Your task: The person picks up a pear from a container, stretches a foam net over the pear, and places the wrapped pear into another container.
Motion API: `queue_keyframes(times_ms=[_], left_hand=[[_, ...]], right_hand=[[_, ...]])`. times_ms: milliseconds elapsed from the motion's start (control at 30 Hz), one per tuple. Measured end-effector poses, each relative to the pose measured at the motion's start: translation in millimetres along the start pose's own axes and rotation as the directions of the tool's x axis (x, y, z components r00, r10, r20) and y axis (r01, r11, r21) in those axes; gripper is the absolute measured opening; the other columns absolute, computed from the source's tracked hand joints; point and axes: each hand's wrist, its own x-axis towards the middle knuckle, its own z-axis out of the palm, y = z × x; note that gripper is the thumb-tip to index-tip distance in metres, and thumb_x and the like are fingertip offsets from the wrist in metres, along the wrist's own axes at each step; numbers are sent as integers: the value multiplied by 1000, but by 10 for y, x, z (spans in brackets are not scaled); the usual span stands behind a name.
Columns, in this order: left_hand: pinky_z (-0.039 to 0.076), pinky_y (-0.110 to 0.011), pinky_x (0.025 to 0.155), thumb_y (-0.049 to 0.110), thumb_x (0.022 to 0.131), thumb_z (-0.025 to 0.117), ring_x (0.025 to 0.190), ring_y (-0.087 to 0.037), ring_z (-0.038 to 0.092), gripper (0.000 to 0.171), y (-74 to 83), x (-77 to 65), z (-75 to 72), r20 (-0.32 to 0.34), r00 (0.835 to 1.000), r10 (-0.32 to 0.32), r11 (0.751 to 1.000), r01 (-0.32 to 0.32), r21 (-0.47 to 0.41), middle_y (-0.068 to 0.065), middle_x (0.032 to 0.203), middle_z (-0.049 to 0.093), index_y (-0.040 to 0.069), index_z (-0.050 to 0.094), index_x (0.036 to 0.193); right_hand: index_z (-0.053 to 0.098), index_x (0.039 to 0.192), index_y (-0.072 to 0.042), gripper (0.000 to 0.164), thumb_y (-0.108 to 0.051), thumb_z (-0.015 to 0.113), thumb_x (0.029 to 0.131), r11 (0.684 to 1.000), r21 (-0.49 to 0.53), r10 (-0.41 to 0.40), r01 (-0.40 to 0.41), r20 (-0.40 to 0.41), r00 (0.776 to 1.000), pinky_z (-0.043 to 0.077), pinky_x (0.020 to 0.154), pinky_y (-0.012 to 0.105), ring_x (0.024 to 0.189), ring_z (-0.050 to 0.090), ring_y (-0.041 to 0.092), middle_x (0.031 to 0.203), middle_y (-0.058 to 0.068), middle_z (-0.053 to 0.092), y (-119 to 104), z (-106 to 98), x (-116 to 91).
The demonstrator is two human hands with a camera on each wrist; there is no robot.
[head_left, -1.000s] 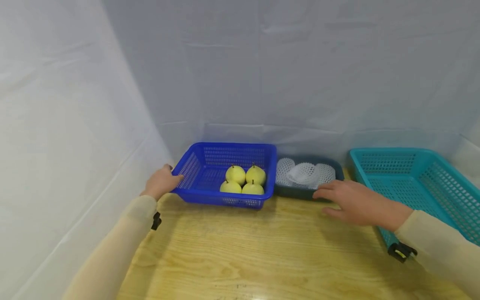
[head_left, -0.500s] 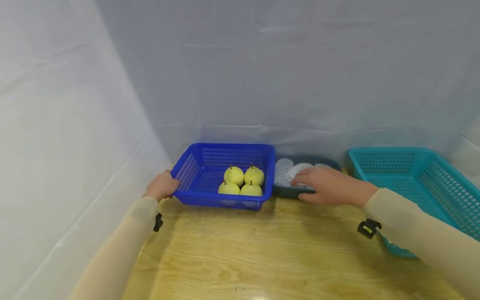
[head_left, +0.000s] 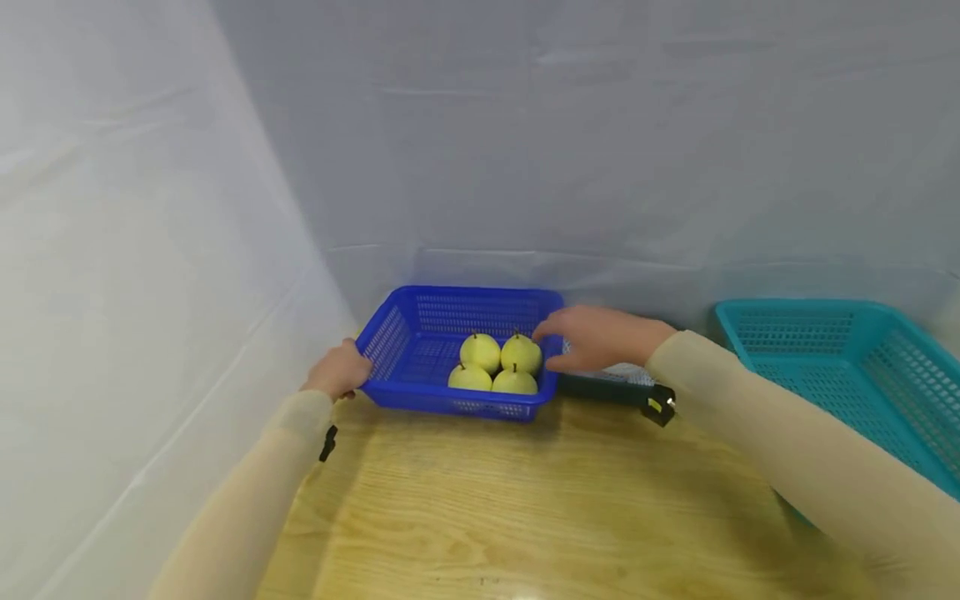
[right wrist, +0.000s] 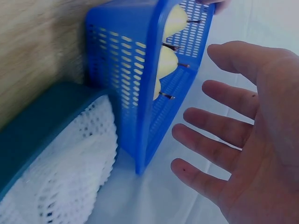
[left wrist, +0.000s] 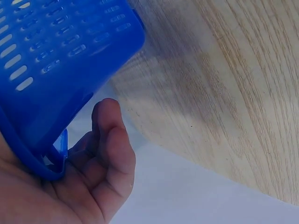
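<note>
A blue plastic basket (head_left: 435, 400) stands on the table with several yellow-green pears (head_left: 480, 353) gathered in its right half. My left hand (head_left: 337, 369) grips its left rim; in the left wrist view the fingers (left wrist: 117, 144) curl beneath the rim. Over the basket's right rim hovers my right hand (head_left: 600, 337), close to the pears. The right wrist view shows its fingers (right wrist: 219, 130) spread apart and holding nothing. Under that hand and forearm, a dark green basket (head_left: 611, 390) with white foam net sleeves (right wrist: 70, 163) is partly hidden.
To the right stands a larger teal basket (head_left: 802, 375), partly behind the right sleeve. White sheeting (head_left: 480, 150) rises behind the baskets and along the left side. The wooden table (head_left: 480, 500) stretches in front of them.
My right hand has moved left, from beside the dark green basket, across the foam net sleeves, to the blue basket's right rim. The left hand keeps its grip, and the pears lie as before.
</note>
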Motion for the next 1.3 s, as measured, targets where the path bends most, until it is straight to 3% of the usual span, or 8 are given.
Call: queue_keyframes(times_ms=[333, 567, 800, 1133, 1300], left_hand=[[48, -31, 47, 20, 96, 41, 59, -22, 62, 47, 69, -37, 54, 0, 1000, 1, 1000, -1, -29, -18, 92, 62, -9, 36, 132], [47, -30, 45, 19, 95, 42, 57, -22, 62, 48, 136, -56, 92, -6, 1000, -13, 999, 13, -37, -19, 91, 62, -9, 36, 134], [48, -31, 46, 21, 97, 41, 60, -23, 64, 52, 177, -47, 93, -3, 1000, -21, 999, 20, -42, -20, 95, 62, -9, 33, 138], [49, -32, 46, 22, 96, 43, 63, -26, 66, 52, 175, -38, 46, 6, 1000, -21, 999, 21, -44, -21, 95, 63, -9, 34, 136], [48, -30, 45, 21, 97, 41, 60, -24, 63, 57, 202, -43, 72, 27, 999, -24, 998, 26, -66, -21, 96, 62, -11, 28, 143]], right_hand=[[56, 144, -19, 51, -38, 64, 97, 997, 66, 18, -25, 106, 994, 43, 110, 49, 138, 49, 26, 150, 2, 52, -78, -5, 307], [56, 144, -21, 54, -30, 69, 92, 994, 99, 17, -36, 187, 982, 51, 100, 44, 130, 55, 24, 142, 4, 58, -134, 93, 423], [55, 145, -25, 59, -27, 72, 88, 998, 17, 54, -61, 276, 960, 52, 93, 38, 126, 57, 20, 140, 4, 59, -176, 202, 558], [60, 140, -20, 57, -8, 66, 85, 999, 41, 8, -23, 330, 944, 46, 71, 28, 90, 54, 14, 121, -2, 64, -206, 245, 640], [62, 138, -20, 54, -3, 62, 87, 998, 56, 4, -25, 351, 936, 44, 67, 27, 87, 54, 14, 120, -3, 64, -238, 264, 634]])
